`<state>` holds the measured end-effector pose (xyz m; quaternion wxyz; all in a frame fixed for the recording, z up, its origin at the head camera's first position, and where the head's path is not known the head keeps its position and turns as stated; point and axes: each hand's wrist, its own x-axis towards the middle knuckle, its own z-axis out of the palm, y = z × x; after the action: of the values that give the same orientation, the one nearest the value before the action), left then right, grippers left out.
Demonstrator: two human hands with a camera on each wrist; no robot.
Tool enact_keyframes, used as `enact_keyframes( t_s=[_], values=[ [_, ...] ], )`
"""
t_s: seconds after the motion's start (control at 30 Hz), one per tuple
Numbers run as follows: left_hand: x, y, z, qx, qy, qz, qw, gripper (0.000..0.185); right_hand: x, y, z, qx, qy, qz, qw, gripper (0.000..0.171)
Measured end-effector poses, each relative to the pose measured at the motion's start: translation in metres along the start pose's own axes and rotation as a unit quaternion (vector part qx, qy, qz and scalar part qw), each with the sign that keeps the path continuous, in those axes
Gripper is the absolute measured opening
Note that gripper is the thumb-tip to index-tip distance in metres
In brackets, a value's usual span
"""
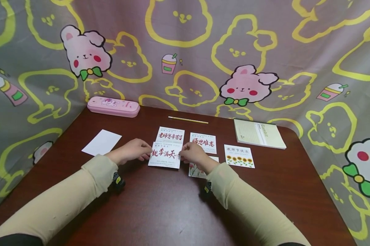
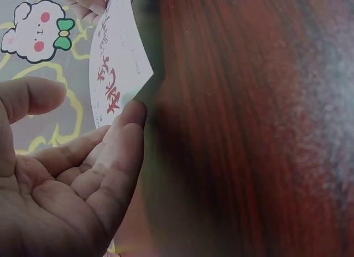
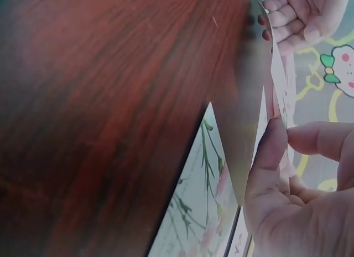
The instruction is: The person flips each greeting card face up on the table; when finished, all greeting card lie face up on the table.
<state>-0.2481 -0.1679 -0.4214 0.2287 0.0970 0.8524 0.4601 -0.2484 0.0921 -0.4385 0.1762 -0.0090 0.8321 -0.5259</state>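
1. While both hands are meeting at the card (image 1: pixel 165 154), the head view is showing it at mid-table (image 1: pixel 160 205), lifted off the wood and overlapping the near edge of another lettered card (image 1: pixel 170 135). The left hand (image 1: pixel 132 150) is taking its left edge, the right hand (image 1: pixel 193 153) its right edge. Forearms are lying low and angled inward, wrists near the tabletop. My read: thin printed stock, very light, stiff enough to stay flat but easy to crease, so opposite edges are the sensible grip points.
2. Left wrist view: the card (image 2: pixel 117 57) is standing edge-on above the table (image 2: pixel 249 129). Left hand (image 2: pixel 61 179) is cupped palm-up, fingertips (image 2: pixel 133 116) touching the card's lower edge, thumb raised clear of its face. More of a light support than a firm pinch here.
3. Right wrist view: the card (image 3: pixel 251 118) is hanging tilted over the floral card (image 3: pixel 199 212), which is lying flat on the wood. Right hand (image 3: pixel 293 196) is pinching the edge, thumb (image 3: pixel 269 157) pressing the near face, a finger behind. The other hand (image 3: pixel 301 19) is curling onto the far edge.
4. Glossy face likely slippery; a gentle two-point hold looks adequate.
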Motion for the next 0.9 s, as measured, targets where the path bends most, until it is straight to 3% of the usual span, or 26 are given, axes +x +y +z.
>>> enact_keyframes(
  t_s=[0.17,0.4,0.53,0.73,0.9],
  values=[
    [0.001,-0.001,0.001,0.011,-0.011,-0.005,0.9999,0.033,0.000,-0.001,0.001,-0.065,-0.011,-0.008,0.998,0.020],
    [0.000,0.004,0.002,0.058,-0.014,-0.004,0.9982,0.029,0.000,-0.005,0.000,-0.152,-0.055,-0.021,0.987,0.018],
    [0.000,0.008,0.003,0.076,-0.015,-0.005,0.9970,0.026,0.002,-0.007,0.000,-0.206,-0.065,-0.036,0.976,0.018],
    [0.003,0.008,0.005,0.092,-0.011,-0.002,0.9957,0.022,0.009,-0.008,0.002,-0.294,-0.084,-0.057,0.951,0.020],
    [0.003,0.008,0.004,0.102,-0.008,-0.001,0.9948,0.021,0.011,-0.009,0.004,-0.310,-0.080,-0.054,0.946,0.020]
  ],
)
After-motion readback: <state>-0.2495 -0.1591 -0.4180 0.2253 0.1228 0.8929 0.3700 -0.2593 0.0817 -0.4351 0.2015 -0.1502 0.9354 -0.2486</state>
